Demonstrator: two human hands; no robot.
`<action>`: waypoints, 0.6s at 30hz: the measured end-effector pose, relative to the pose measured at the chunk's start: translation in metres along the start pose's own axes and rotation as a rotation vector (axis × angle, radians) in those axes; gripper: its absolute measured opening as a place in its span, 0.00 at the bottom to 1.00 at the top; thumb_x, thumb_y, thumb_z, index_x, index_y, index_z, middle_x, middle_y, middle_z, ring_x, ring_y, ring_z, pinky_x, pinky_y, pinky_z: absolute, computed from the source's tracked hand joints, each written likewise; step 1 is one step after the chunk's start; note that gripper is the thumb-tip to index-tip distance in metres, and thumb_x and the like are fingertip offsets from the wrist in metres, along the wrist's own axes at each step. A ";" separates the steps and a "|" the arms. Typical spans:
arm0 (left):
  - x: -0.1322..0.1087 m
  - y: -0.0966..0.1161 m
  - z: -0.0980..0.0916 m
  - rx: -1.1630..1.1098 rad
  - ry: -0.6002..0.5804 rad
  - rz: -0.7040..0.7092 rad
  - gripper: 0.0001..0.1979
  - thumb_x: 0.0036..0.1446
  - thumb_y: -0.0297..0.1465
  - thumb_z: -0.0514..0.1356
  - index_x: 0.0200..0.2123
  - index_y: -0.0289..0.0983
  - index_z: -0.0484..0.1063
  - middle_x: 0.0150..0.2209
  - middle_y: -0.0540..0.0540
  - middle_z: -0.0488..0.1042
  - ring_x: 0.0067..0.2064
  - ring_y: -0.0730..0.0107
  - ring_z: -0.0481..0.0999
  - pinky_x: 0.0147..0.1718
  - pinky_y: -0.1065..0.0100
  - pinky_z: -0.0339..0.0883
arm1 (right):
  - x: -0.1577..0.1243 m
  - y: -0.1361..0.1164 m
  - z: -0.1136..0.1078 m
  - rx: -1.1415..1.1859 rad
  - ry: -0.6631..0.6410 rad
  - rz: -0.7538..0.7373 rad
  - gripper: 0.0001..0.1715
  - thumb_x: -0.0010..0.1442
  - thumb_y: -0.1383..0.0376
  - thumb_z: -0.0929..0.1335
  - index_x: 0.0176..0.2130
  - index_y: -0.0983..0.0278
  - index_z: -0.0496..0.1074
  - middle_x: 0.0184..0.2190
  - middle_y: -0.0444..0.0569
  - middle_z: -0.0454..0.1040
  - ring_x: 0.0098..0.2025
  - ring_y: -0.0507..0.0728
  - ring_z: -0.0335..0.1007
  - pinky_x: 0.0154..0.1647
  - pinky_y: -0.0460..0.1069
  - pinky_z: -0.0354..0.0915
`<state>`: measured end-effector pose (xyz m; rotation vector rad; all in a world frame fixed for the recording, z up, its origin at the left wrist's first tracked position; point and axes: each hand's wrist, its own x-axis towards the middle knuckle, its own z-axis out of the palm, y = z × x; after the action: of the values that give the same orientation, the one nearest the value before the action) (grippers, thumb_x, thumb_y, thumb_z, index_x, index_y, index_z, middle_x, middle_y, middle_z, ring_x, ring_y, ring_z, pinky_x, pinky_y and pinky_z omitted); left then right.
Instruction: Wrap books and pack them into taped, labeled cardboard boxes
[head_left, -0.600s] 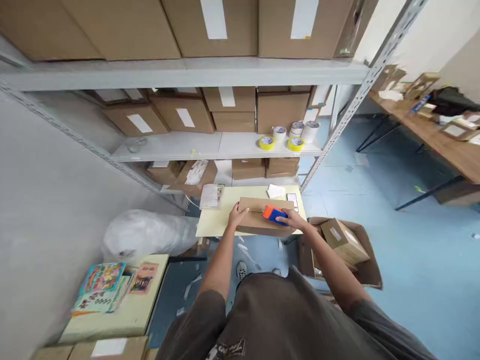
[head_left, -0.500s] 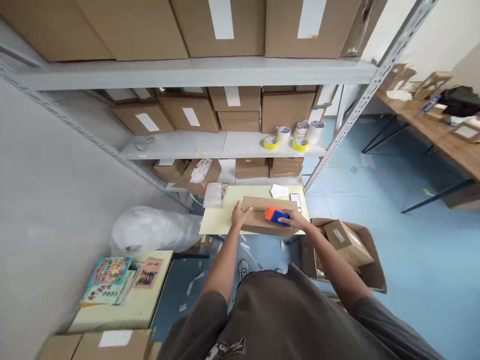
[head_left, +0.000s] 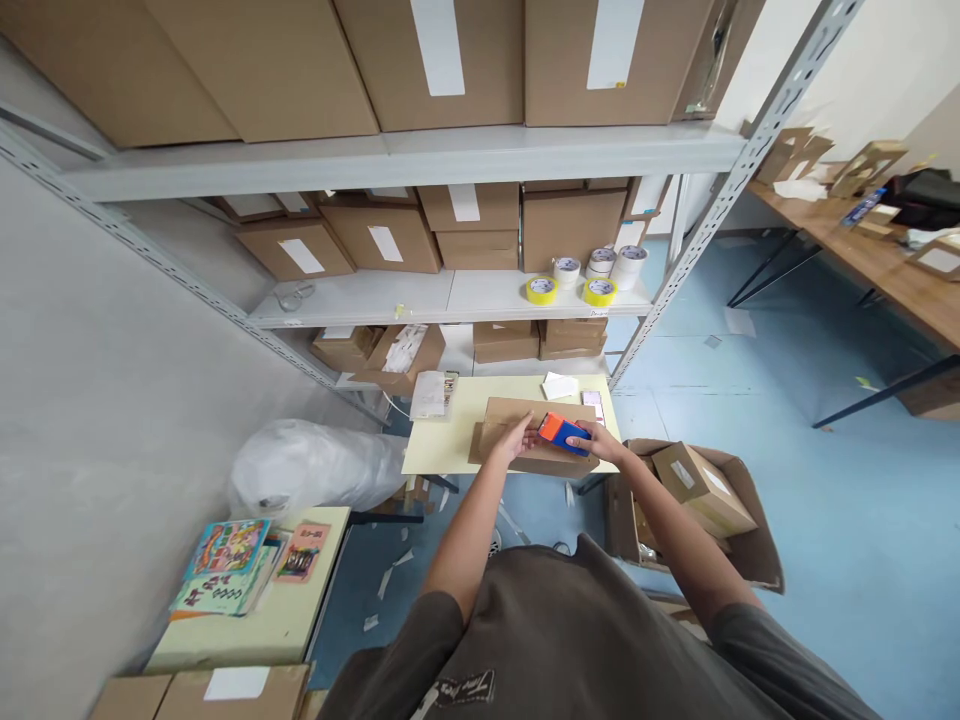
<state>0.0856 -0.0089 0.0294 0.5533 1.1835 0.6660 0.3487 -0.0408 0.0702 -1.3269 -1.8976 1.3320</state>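
A brown cardboard box lies on the pale yellow table, its left end flap sticking out. Above its top, my right hand is closed around a blue, block-shaped thing with an orange end; its exact kind is not clear. The orange end points left, towards my left hand. That hand is over the middle of the box with its fingers stretched out, close to the orange end; whether they touch it I cannot tell.
Behind the box lie white paper, a phone and a plastic-wrapped packet. Tape rolls and cartons fill the rack shelves. An open carton with boxes stands right; a big plastic-wrapped roll lies left.
My left hand has moved right, from the box's left side to its middle, near the orange end. My right hand still holds the blue-and-orange thing, now tilted a little more.
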 end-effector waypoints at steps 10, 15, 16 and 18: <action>-0.015 0.018 -0.001 -0.140 0.188 0.473 0.18 0.48 0.39 0.78 0.38 0.35 0.85 0.37 0.41 0.84 0.38 0.68 0.81 0.39 0.70 0.73 | 0.002 0.003 -0.001 0.045 0.009 0.040 0.37 0.56 0.32 0.71 0.38 0.61 0.72 0.32 0.46 0.74 0.36 0.58 0.69 0.37 0.50 0.64; -0.023 0.014 -0.006 -0.018 0.382 0.649 0.17 0.49 0.44 0.75 0.35 0.37 0.85 0.33 0.43 0.84 0.36 0.64 0.80 0.40 0.64 0.74 | 0.013 -0.004 -0.003 -0.080 0.020 0.036 0.33 0.58 0.34 0.69 0.33 0.60 0.70 0.29 0.45 0.73 0.33 0.57 0.68 0.34 0.49 0.61; -0.022 0.011 -0.006 -0.021 0.411 0.662 0.16 0.50 0.44 0.75 0.34 0.38 0.85 0.32 0.43 0.83 0.36 0.63 0.80 0.40 0.63 0.74 | 0.016 -0.006 -0.003 -0.110 0.021 0.036 0.33 0.58 0.34 0.69 0.32 0.60 0.69 0.28 0.45 0.73 0.32 0.57 0.68 0.33 0.49 0.60; -0.020 0.004 -0.006 -0.045 0.472 0.669 0.14 0.50 0.43 0.74 0.33 0.39 0.85 0.32 0.43 0.83 0.36 0.62 0.80 0.40 0.62 0.74 | 0.020 -0.009 -0.002 -0.175 0.014 0.041 0.33 0.57 0.34 0.70 0.31 0.60 0.68 0.28 0.45 0.73 0.32 0.58 0.68 0.32 0.49 0.59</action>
<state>0.0746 -0.0203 0.0435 0.7889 1.4174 1.4498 0.3379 -0.0224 0.0766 -1.4622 -2.0261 1.1947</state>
